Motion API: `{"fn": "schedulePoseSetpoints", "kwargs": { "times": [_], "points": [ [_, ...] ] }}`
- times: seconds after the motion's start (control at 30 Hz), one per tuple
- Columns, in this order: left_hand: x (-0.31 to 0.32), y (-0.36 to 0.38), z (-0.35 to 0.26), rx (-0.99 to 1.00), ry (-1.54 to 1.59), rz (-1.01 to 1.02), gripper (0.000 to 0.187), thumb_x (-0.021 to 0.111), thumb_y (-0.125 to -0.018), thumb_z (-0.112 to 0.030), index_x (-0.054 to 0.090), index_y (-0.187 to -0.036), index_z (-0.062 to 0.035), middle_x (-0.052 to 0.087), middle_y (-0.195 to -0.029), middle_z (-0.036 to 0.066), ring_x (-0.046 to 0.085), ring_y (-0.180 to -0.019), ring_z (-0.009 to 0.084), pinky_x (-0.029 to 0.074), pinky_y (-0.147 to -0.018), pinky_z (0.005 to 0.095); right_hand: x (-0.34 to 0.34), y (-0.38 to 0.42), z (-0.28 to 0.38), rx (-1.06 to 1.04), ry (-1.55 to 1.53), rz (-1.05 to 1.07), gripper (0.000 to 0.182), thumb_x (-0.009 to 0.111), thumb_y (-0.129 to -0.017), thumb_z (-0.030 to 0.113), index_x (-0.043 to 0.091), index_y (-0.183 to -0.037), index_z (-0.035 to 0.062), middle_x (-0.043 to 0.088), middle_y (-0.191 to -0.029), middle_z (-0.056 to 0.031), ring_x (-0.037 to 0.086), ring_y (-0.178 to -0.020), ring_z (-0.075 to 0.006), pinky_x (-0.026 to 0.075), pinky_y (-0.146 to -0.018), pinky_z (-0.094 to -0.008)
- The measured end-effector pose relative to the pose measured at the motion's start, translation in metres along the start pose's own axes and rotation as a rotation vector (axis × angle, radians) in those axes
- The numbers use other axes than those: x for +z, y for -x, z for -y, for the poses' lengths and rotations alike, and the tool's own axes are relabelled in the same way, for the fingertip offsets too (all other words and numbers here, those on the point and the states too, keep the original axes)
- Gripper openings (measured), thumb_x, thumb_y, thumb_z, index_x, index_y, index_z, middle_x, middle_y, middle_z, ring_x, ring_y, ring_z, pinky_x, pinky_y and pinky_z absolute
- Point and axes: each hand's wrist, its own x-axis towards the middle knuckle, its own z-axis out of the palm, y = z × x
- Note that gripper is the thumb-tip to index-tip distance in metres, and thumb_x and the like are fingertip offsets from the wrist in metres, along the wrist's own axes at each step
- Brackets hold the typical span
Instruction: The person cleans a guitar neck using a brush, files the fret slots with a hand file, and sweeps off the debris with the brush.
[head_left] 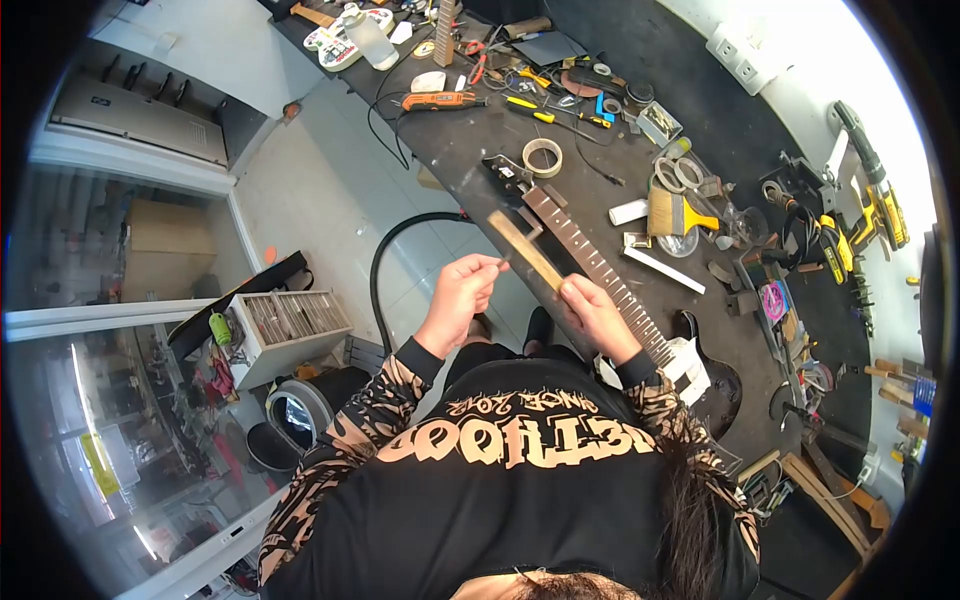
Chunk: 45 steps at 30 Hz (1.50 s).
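Observation:
My right hand (590,306) grips the near end of a narrow wooden strip (527,251), which slants up and to the left over the bench edge. My left hand (463,292) is at the strip's left side, its thumb and fingertips pinched together near a small dark bit too small to name. Just right of the strip, a guitar neck (597,269) lies on the bench, and its dark body (720,390) is beside my right sleeve. White paper or cloth (686,368) rests where neck and body meet.
On the dark bench (590,210) are a tape roll (542,158), a wide brush (680,215), an orange rotary tool (438,101) and several hand tools. A black hose (380,260) curves at the bench's left. Yellow power tools (885,215) hang at the right.

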Motion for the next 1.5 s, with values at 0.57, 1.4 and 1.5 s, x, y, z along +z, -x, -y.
{"fn": "schedulePoseSetpoints", "kwargs": {
  "times": [0.57, 1.4, 1.5],
  "points": [
    [-0.020, 0.003, -0.019, 0.108, -0.001, -0.101, 0.021, 0.066, -0.114, -0.016, 0.073, -0.121, 0.0020, 0.043, -0.073, -0.012, 0.032, -0.058, 0.0001, 0.025, -0.053, 0.0234, -0.011, 0.024, -0.019, 0.083, -0.047, -0.027, 0.034, 0.056, -0.122, 0.035, 0.067, -0.107, 0.0066, 0.046, -0.073, 0.0081, 0.040, -0.062, -0.0035, 0.032, -0.055, -0.0233],
    [-0.005, 0.017, -0.016, 0.119, -0.073, -0.062, 0.023, 0.066, -0.112, -0.013, 0.076, -0.122, 0.0044, 0.044, -0.074, -0.012, 0.030, -0.060, 0.0008, 0.025, -0.055, 0.0234, -0.022, 0.027, -0.017, -0.045, -0.025, -0.107, 0.036, 0.056, -0.121, 0.040, 0.066, -0.106, 0.0080, 0.047, -0.074, 0.0084, 0.040, -0.062, -0.0025, 0.030, -0.055, -0.0226],
    [-0.012, 0.014, -0.014, 0.163, -0.202, -0.091, 0.022, 0.067, -0.112, -0.013, 0.077, -0.123, 0.0036, 0.047, -0.075, -0.011, 0.032, -0.061, 0.0008, 0.025, -0.055, 0.0233, -0.026, 0.039, -0.011, 0.020, -0.071, -0.121, 0.036, 0.057, -0.121, 0.039, 0.066, -0.107, 0.0079, 0.048, -0.075, 0.0084, 0.040, -0.063, -0.0025, 0.031, -0.056, -0.0229]
  ]
}}
